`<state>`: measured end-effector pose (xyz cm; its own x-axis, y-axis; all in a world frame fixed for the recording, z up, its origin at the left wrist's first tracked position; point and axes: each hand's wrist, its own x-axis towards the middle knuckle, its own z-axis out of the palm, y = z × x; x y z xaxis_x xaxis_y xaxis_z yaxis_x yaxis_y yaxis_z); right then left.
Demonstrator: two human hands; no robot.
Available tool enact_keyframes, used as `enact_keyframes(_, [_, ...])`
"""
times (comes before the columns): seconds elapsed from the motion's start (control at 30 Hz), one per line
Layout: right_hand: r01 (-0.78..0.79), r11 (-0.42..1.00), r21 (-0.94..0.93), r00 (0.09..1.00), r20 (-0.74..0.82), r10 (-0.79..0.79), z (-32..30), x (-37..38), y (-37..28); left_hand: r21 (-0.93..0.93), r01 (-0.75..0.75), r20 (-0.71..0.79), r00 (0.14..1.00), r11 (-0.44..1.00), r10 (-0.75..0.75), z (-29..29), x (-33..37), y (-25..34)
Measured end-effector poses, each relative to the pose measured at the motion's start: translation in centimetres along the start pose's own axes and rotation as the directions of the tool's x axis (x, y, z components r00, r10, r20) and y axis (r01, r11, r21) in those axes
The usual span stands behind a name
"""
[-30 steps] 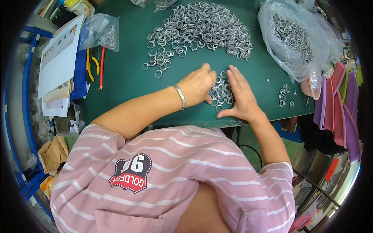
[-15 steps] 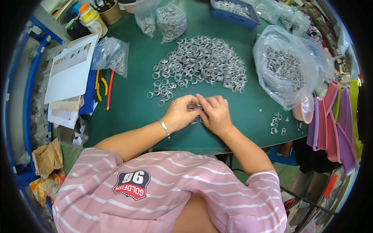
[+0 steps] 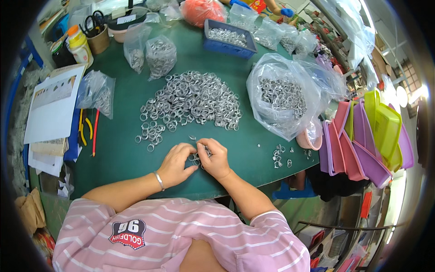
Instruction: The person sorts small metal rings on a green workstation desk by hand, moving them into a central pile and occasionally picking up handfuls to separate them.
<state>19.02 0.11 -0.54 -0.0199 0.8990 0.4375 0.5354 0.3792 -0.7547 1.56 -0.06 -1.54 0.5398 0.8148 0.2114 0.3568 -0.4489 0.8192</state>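
Both hands meet at the near edge of the green table [image 3: 127, 154]. Left hand [image 3: 176, 162] and right hand [image 3: 216, 158] are curled around a small clump of rings [image 3: 197, 157] lying on the mat between them, fingertips touching it. Pinch looks narrow on both sides; I cannot tell whether either hand has a ring lifted or just rests on the clump.

Handling, my read: thin metal rings, light, stiff, smooth, so they likely slide and roll on the mat. They won't crush. Best taken one at a time, thumb and forefinger across the rim, or with a fingertip through the hole.

Beyond the fingers: the main pile [image 3: 190, 102]. Right of the grip: a few loose rings [image 3: 279, 156] and a full clear bag [image 3: 283, 97]. Left of it: pliers [image 3: 83, 129].
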Motion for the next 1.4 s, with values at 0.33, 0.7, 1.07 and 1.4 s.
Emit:
enact_keyframes(0.33, [-0.318,0.746,0.585,0.888,-0.092,0.45,-7.0,7.1,-0.7,0.031,-0.076,-0.001,0.997,0.997,0.076,-0.3,-0.5,-0.8])
enact_keyframes(0.7, [0.112,0.579,-0.807,0.935,-0.111,-0.336,-20.2,15.6,8.2,0.119,-0.077,-0.205,0.974,0.99,0.1,-1.2,1.1,-0.7])
enact_keyframes(1.07, [0.348,0.91,-0.224,0.777,0.612,-0.146,-2.5,-1.8,0.4,0.163,-0.023,0.046,0.999,0.986,0.016,-3.4,0.5,0.4])
enact_keyframes(1.4, [0.416,0.894,-0.163,0.839,0.448,-0.309,1.0,-0.2,0.9,0.247,0.044,0.106,0.992,0.968,-0.073,-4.3,-1.7,-0.3])
